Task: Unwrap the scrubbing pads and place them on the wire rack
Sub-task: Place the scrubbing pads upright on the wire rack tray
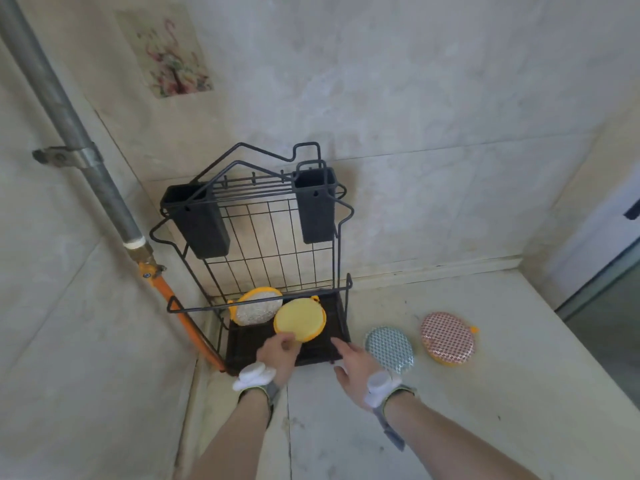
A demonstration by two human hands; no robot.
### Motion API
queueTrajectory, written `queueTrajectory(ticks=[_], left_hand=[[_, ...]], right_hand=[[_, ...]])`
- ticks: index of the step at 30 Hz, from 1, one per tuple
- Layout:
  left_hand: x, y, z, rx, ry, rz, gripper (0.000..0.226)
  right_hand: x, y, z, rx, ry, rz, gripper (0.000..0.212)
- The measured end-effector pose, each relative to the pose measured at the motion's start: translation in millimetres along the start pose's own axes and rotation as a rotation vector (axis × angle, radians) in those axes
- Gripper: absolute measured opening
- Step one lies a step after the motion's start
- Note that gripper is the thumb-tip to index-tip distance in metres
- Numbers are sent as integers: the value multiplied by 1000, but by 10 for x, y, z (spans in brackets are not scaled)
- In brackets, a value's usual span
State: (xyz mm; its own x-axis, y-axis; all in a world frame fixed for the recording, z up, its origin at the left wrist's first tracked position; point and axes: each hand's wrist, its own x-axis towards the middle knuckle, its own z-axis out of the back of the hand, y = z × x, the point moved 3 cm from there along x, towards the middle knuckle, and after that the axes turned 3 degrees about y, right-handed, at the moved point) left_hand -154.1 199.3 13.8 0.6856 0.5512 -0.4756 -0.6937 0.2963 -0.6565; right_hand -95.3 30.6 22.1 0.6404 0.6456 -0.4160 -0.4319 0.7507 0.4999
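A black wire rack [258,308] stands in the corner of the counter. On its bottom tray a silver-faced pad with a yellow rim [254,305] leans at the back left. A yellow round pad [298,319] is tilted in front of it, pinched at its lower edge by my left hand [278,353]. My right hand [355,363] hovers at the tray's front right corner, fingers apart and holding nothing. To the right of the rack, a blue-patterned pad [389,347] and a red-patterned pad [447,337] lie on the counter.
Two black plastic holders [197,221] [317,206] hang on the rack's upper grid. A grey pipe [74,133] with an orange hose [180,315] runs down the left wall. Marble counter [467,410] stretches right toward a glass edge [602,299].
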Motion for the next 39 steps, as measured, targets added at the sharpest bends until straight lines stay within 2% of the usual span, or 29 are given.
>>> queueTrajectory(ticks=[3,7,12,15,19,22,26,30,33,37,39], left_hand=[[52,-79,-104,-93,-57,80,39],[20,-131,-115,-64,-132,150,39],[568,222,-185,-177,-148,252,71],[824,350,-191,-163,-146,296,77],[967,401,-145,-218,-143,301,72],[894,282,-111,-341,-151,206,68],[343,-168,104,-497,-176,76,41],[260,-195,196,-612,-188,92,44],[310,-198,233,-662,-131,111,41],[463,-161,267,-741,-58,196,17],[516,-163,241,-786,-23,234,11]], right_hand=[[-72,-119,-4,-29,2,7,55],[-56,-169,14,-21,-4,26,51],[-20,-205,-31,8,-23,24,48],[-10,-254,-88,27,-25,24,47],[-7,-322,-131,34,1,0,45],[-5,-309,-125,16,9,-4,43],[73,-144,-79,-7,-36,64,46],[219,172,-48,-23,-111,162,60],[349,356,-12,-2,-162,107,66],[554,407,-28,101,-224,98,63],[619,392,-18,155,-256,105,58]])
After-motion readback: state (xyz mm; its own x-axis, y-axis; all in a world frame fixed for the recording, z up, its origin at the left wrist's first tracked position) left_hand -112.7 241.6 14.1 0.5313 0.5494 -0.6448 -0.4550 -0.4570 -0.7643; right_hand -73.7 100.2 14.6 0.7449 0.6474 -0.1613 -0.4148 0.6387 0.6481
